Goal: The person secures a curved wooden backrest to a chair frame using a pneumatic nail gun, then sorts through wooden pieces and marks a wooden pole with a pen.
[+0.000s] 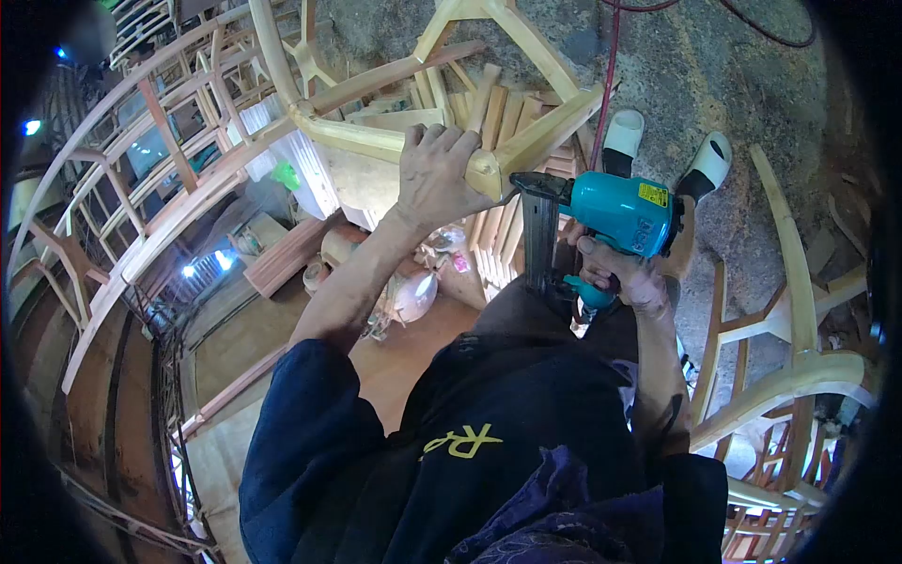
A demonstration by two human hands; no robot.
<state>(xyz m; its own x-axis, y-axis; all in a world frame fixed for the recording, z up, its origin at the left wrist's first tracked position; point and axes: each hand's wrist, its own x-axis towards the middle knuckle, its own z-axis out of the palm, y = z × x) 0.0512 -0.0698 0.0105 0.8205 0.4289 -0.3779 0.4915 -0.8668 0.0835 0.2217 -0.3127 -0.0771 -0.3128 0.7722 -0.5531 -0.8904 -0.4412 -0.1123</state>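
- Head view: L grip (437, 174), ctr of frame, is closed over a pale wooden rail (352, 138), fingers curled over its far edge, just beside the corner joint (484, 172).
- R grip (615, 268), right of ctr, is wrapped round the handle of a teal nail gun (620, 216) w/ a yellow label; can't tell if the trigger's pressed.
- Gun's black nose points left at the joint, v. close; can't tell if touching. Black magazine (538, 240) runs down from the nose.
- 2nd rail (550, 130) goes from the joint to upper right; wood strips (503, 113) are bunched behind, upper ctr.
- Red hose (606, 94) lies on the rough floor (695, 94), top of frame.
- Black/white slippers (711, 162) on the feet, upper right.
- Big curved wooden frame (174, 214) fills upper left; more curved wooden parts (797, 273) at far right.
- Bottom ctr: dark shirt (329, 442) w/ yellow lettering, plus purple cloth (554, 498).
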